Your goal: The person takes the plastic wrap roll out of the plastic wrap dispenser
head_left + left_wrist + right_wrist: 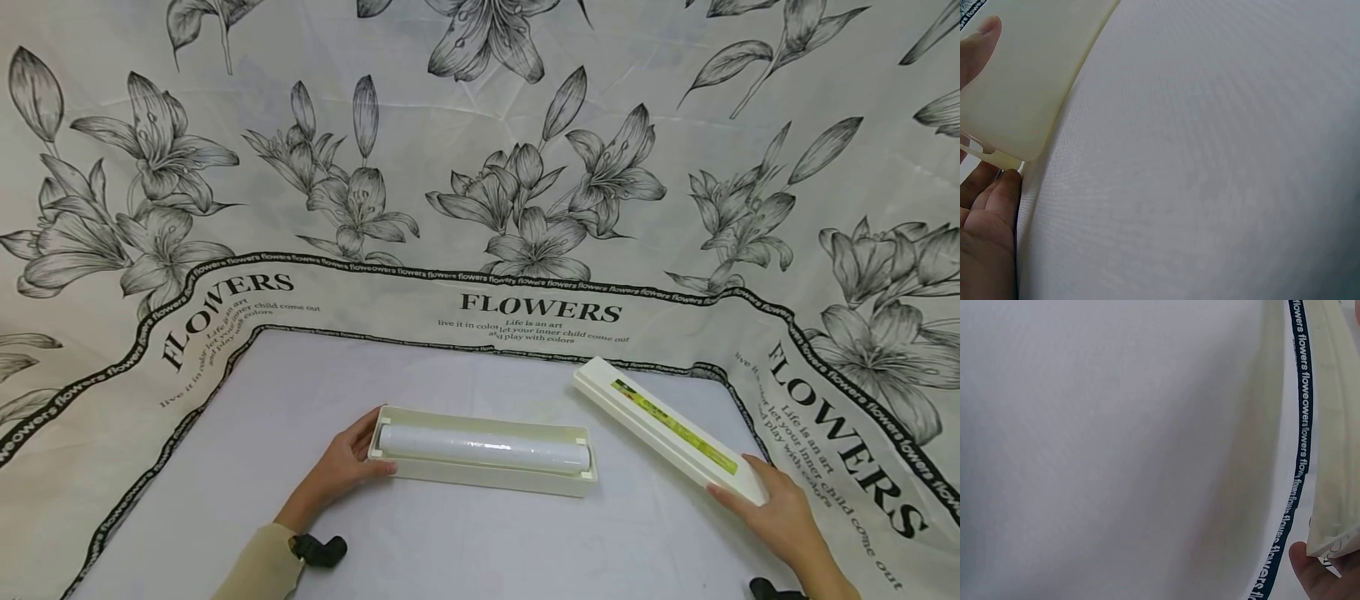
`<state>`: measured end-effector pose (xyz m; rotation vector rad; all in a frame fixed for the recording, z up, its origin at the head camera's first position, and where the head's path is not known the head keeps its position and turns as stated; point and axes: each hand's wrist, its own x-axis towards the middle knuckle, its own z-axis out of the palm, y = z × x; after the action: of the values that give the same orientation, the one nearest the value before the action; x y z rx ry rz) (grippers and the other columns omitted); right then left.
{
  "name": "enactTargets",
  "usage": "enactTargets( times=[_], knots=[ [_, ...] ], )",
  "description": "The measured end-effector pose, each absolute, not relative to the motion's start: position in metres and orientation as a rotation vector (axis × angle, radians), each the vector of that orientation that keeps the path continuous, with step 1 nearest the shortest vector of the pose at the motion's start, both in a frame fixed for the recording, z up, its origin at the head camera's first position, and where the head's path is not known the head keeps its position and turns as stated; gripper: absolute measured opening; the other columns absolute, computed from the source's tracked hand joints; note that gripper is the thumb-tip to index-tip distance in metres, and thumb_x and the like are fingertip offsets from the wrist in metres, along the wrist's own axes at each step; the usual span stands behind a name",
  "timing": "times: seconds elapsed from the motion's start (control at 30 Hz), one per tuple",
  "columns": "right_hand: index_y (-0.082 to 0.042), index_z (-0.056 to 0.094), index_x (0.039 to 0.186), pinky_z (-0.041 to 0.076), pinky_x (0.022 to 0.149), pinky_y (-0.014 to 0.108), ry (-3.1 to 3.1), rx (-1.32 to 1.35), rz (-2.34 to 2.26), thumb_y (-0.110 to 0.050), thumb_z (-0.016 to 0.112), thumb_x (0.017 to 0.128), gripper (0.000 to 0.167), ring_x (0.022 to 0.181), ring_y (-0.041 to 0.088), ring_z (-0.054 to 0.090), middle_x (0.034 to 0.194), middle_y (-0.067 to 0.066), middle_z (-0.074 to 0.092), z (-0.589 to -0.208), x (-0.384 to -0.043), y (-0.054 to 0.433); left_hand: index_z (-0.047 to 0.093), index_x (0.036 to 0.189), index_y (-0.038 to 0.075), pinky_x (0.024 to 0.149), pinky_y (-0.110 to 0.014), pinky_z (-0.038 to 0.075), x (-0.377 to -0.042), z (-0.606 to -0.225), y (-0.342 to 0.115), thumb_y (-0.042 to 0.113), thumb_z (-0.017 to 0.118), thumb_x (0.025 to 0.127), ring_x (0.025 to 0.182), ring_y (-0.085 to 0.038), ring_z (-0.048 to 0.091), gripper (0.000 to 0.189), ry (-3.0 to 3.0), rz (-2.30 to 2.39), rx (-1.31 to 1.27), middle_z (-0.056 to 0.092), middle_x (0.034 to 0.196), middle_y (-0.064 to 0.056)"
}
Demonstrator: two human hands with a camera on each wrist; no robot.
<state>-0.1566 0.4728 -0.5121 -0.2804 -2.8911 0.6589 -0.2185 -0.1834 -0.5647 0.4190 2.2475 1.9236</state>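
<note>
A long cream box rests on the white table, with a roll of cling film lying inside it. My left hand grips the box's left end, thumb on the near wall. In the left wrist view the thumb lies over the box wall and other fingers curl at its end corner. Off to the right, my right hand holds the near end of a long cream lid bearing a yellow-green label. The lid slants away toward the back. The right wrist view shows the lid at its edge, fingers at its end.
White cloth covers the table, bordered by a black band with lettering. A flower-printed sheet rises behind and on both sides. Dark wrist mounts show at the left wrist and right wrist.
</note>
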Motion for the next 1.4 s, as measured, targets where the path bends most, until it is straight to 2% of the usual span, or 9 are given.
enactTargets(
  times=[0.27,0.43,0.7,0.9,1.03,1.4],
  knots=[
    [0.008,0.043,0.148,0.038,0.070,0.037,-2.919,-0.334,0.643,-0.061,0.079,0.083,0.101,0.101,0.041,0.054,0.128,0.038,0.052,-0.518,-0.161,0.479,0.028,0.163,0.009,0.115,-0.030,0.042,-0.219,-0.565,-0.183,0.017,0.091,0.079,0.152,-0.038,0.034,0.105,2.266,1.906,0.394,0.033,0.166,-0.019],
    [0.009,0.043,0.146,0.038,0.070,0.037,-2.930,-0.344,0.623,-0.062,0.078,0.083,0.101,0.101,0.043,0.055,0.128,0.040,0.051,-0.519,-0.164,0.480,0.029,0.162,0.009,0.115,-0.033,0.042,-0.220,-0.567,-0.184,0.017,0.090,0.080,0.152,-0.040,0.034,0.104,2.273,1.908,0.412,0.033,0.165,-0.020],
    [0.010,0.042,0.147,0.040,0.068,0.036,-2.984,-0.359,0.595,-0.067,0.073,0.084,0.104,0.099,0.043,0.056,0.128,0.041,0.052,-0.517,-0.170,0.481,0.028,0.163,0.009,0.112,-0.021,0.042,-0.219,-0.566,-0.183,0.017,0.091,0.079,0.152,-0.039,0.033,0.104,2.272,1.903,0.398,0.033,0.166,-0.018],
    [0.010,0.043,0.144,0.039,0.067,0.035,-2.998,-0.351,0.577,-0.067,0.073,0.084,0.102,0.098,0.041,0.057,0.126,0.041,0.053,-0.517,-0.173,0.482,0.028,0.162,0.009,0.115,-0.030,0.042,-0.219,-0.566,-0.183,0.015,0.090,0.080,0.152,-0.040,0.033,0.103,2.253,1.921,0.416,0.032,0.166,-0.020],
    [0.011,0.042,0.145,0.041,0.070,0.039,-3.005,-0.336,0.585,-0.066,0.074,0.084,0.103,0.100,0.043,0.056,0.129,0.042,0.052,-0.516,-0.174,0.481,0.028,0.162,0.009,0.116,-0.033,0.041,-0.219,-0.565,-0.183,0.016,0.090,0.080,0.152,-0.040,0.033,0.103,2.257,1.918,0.421,0.032,0.166,-0.020],
    [0.014,0.042,0.143,0.045,0.074,0.046,-3.006,-0.287,0.569,-0.061,0.079,0.083,0.103,0.102,0.045,0.058,0.130,0.043,0.052,-0.520,-0.177,0.484,0.028,0.162,0.009,0.116,-0.033,0.040,-0.219,-0.566,-0.183,0.016,0.091,0.079,0.153,-0.039,0.033,0.104,2.271,1.910,0.409,0.032,0.166,-0.019]
  ],
)
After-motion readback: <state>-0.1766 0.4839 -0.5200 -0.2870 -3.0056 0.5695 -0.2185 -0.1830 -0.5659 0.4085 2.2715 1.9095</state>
